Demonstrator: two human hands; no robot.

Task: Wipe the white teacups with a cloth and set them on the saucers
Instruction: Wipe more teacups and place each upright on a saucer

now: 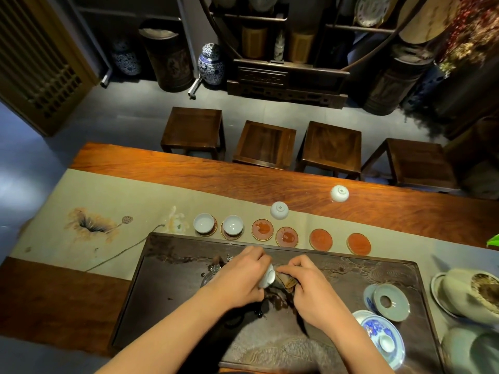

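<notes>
My left hand (239, 276) grips a white teacup (267, 278) tilted on its side over the dark tea tray (364, 268). My right hand (307, 282) pinches a brown cloth (287, 283) against the cup's mouth. Two white teacups (204, 223) (232, 224) sit upright on the two leftmost saucers. Several red saucers (262, 229) (287, 237) (320, 239) (358, 243) in the same row hold nothing. Two more white cups (279, 210) (339, 193) stand upside down behind the row.
A blue-and-white lidded bowl (380, 334) and a celadon lid and dish (388, 300) stand at the tray's right end. Pale ceramic vessels (469, 292) sit further right. A beige runner (129, 206) covers the wooden table. Several stools (266, 143) line the far side.
</notes>
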